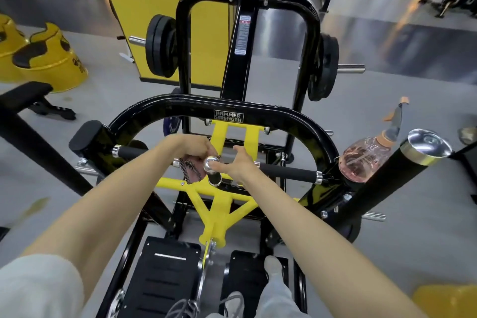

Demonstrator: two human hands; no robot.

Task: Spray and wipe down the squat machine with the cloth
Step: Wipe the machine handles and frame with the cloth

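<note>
The left hand (192,147) has its grip curled round a bunched cloth (191,170), holding it right beside the chrome-capped handle (212,166) in the middle of the squat machine (258,111). The right hand (241,162) has a loose grip, fingers spread, holding nothing, thumb by the chrome cap. A spray bottle (364,162) of pink liquid sits on the machine's black frame, off to the right.

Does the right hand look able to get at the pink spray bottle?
Probably yes. The right hand is open and holds nothing, and the spray bottle sits on the black frame off to its right, with open air between them.
</note>
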